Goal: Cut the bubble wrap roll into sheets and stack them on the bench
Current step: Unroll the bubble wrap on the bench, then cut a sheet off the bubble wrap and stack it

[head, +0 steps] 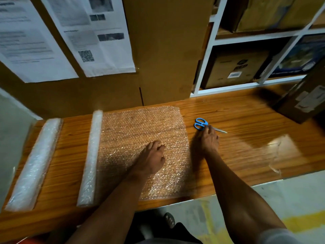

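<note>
A bubble wrap roll (91, 155) lies on the wooden bench (237, 117). Its unrolled sheet (140, 127) is spread flat to the right of it. My left hand (153, 155) rests palm down on the middle of that sheet, holding nothing. Blue-handled scissors (201, 123) lie on the bench just past the sheet's right edge, blades pointing right. My right hand (208, 140) reaches over them, with its fingertips curled onto the scissors where the handles meet the blades.
A second bubble wrap roll (35, 164) lies at the bench's left end. A clear, shiny sheet (274, 154) lies flat at the right. A dark box (302, 101) stands at the back right. Cardboard (158, 59) and white shelving (246, 85) line the back.
</note>
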Demonstrator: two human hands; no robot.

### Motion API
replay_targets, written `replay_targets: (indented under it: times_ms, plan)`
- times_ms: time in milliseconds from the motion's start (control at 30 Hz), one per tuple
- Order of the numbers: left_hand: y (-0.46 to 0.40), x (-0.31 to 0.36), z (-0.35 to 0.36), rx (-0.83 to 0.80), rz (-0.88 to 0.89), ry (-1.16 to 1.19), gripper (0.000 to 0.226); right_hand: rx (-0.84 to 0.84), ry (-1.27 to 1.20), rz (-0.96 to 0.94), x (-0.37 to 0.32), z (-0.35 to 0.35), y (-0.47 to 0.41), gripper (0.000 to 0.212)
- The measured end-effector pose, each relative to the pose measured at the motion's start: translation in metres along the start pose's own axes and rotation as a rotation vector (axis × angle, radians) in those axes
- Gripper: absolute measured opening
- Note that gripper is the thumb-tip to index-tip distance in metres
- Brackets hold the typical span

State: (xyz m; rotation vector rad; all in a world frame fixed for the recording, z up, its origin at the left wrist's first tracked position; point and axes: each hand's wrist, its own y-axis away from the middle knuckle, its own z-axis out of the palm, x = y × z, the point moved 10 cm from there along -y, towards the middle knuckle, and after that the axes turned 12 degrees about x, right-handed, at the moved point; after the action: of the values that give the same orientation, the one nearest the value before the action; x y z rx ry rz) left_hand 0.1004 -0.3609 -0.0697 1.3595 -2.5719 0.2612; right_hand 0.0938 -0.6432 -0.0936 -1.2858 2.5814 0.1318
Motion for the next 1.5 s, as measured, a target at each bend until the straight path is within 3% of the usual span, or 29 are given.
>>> replay_targets:
  times_ms: [167, 367, 667, 900, 1133, 1300, 1500]
  plan:
    - [-0.024, 0.012, 0.003, 0.028, 0.027, 0.061, 0.043, -0.121, 0.004, 0.018, 0.016, 0.013, -0.028, 0.061]
    - [-0.037, 0.013, 0.002, 0.051, 0.020, 0.087, 0.040, -0.024, 0.111, -0.003, 0.015, 0.009, -0.041, 0.033]
    - [-0.044, 0.016, -0.001, 0.048, -0.018, 0.117, 0.041, -0.106, 0.132, -0.110, -0.002, 0.008, -0.034, 0.051]
    - [-0.033, 0.023, -0.022, 0.139, -0.017, 0.192, 0.041, -0.176, -0.206, -0.051, -0.019, -0.001, -0.012, 0.036]
    - [-0.019, 0.038, -0.082, 0.455, 0.091, 0.101, 0.045, -0.250, -0.364, -0.283, -0.107, -0.059, 0.021, 0.012]
    - [-0.004, 0.019, -0.104, 0.475, 0.039, 0.034, 0.040, -0.286, -0.381, -0.443, -0.162, -0.097, 0.053, 0.015]
    - [0.027, -0.008, -0.129, 0.442, -0.002, 0.140, 0.044, -0.526, -0.516, -0.447, -0.195, -0.121, 0.099, 0.010]
